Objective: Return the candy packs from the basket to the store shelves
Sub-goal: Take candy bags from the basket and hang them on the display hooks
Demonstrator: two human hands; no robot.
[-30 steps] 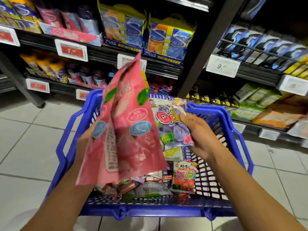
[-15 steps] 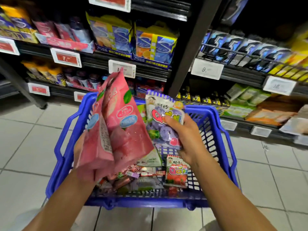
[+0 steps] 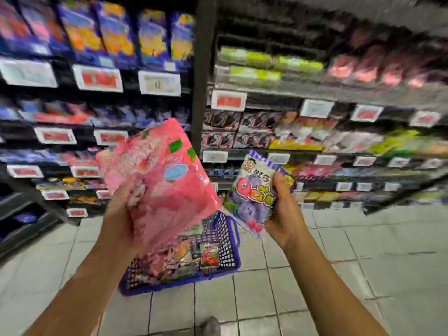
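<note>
Pink film packaging fills the middle of the view: the pink candy packs [image 3: 160, 180] are held up in the left hand [image 3: 118, 214], whose grip is closed around their lower left edge, the thumb side pressed against the film. More than one pack may be gathered there; the blur does not allow a count. They are raised to chest level and tilted, apparently so that the printed face can be matched against the goods on the shelves [image 3: 315, 151] ahead.

The purple gummy pack [image 3: 254, 197] is grasped in the right hand [image 3: 283, 214], fingers curled over its right edge, the pack held upright with its front turned towards the camera. It is kept apart from the pink packs, just beside them, which suggests that each is meant for a different slot.

The blue basket [image 3: 230, 238] stands on the tiled floor [image 3: 363, 263] below and between the forearms, partly hidden behind the pink packs. Further candy packs [image 3: 208, 257] are seen inside it, near its right wall, so the task is judged to be well short of finished.

The shelves are heavily blurred; price labels [image 3: 228, 100] can be made out along their front edges, but no print is legible. Purple-toned packs seem to lie at the right of the middle shelf, yet a matching spot cannot be confirmed. A dark shape, possibly a shoe tip [image 3: 211, 326], shows at the bottom edge.
</note>
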